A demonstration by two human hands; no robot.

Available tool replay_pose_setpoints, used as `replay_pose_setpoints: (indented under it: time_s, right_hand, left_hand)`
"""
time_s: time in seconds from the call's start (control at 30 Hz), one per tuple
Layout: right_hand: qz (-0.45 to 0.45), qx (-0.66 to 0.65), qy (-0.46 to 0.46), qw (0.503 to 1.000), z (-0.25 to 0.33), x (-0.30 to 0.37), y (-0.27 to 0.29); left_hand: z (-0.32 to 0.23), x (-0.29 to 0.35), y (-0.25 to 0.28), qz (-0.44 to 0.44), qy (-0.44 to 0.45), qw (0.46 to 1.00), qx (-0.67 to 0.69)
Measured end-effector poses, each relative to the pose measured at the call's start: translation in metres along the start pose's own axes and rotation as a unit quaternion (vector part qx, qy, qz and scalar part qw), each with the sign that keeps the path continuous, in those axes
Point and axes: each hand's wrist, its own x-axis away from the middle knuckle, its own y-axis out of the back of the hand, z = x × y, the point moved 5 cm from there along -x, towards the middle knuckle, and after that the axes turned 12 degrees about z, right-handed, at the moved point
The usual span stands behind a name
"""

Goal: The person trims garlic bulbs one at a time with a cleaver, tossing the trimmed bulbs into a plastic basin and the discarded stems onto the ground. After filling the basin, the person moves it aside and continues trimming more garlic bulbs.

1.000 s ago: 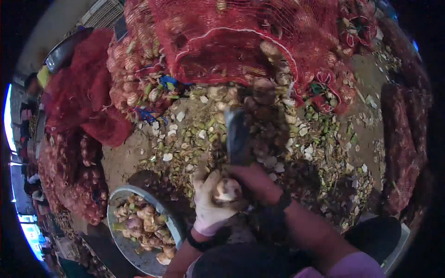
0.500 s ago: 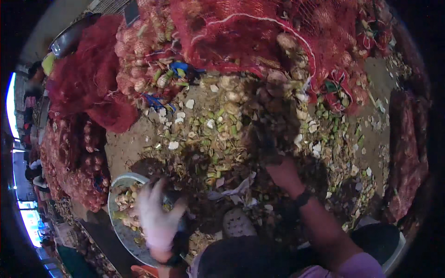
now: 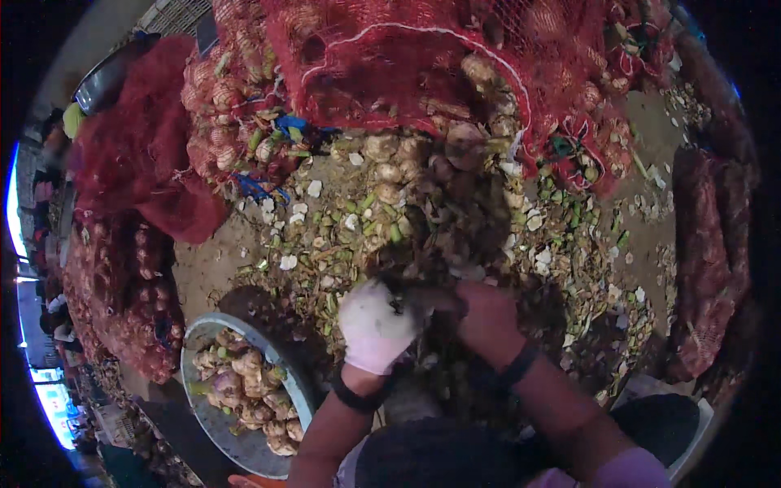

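Note:
My left hand (image 3: pixel 376 322), in a white glove, is closed in front of me, beside my bare right hand (image 3: pixel 490 321). My right fingers are wrapped round a dark, blurred tool (image 3: pixel 439 301) that points toward the glove; shadow hides its kind. What the left fingers grip is hidden. Below and left of the glove stands a pale blue basin (image 3: pixel 301 382) with trimmed garlic bulbs (image 3: pixel 248 382) in it. More garlic bulbs (image 3: pixel 386 154) lie loose beyond my hands, at the mouth of a red mesh sack (image 3: pixel 382 73).
Cut green stems and pale trimmings (image 3: pixel 358 220) litter the ground. Filled mesh sacks (image 3: pixel 122 285) stand at the left, and another sack (image 3: pixel 704 260) lies at the right. A loose red net (image 3: pixel 138 154) drapes at the far left, near a metal bowl (image 3: pixel 106 81).
My left hand has moved from over the basin to the right, beside my right hand, and its spread fingers have closed. The right hand's tool now points left. The view has shifted slightly.

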Motion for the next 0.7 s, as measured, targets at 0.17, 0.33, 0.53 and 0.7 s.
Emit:
replay_pose_setpoints:
  time_s: [0.17,0.33,0.53,0.7]
  right_hand:
    - [0.074,-0.240,-0.035,0.967,-0.041,0.006,-0.038]
    - [0.158,-0.504,-0.057,0.847,0.029,-0.028,-0.003]
    - [-0.003,-0.242,0.124,0.962,0.066,0.001,0.020]
    - [0.032,-0.026,0.139,0.989,0.057,0.010,0.005]
  left_hand:
    - [-0.019,0.016,0.031,-0.086,-0.153,0.978,-0.114]
    - [-0.003,0.025,0.020,0.088,-0.068,0.990,0.092]
    - [0.035,0.024,0.003,0.024,0.007,0.969,0.244]
    - [0.032,0.035,-0.009,-0.044,-0.004,0.915,0.402]
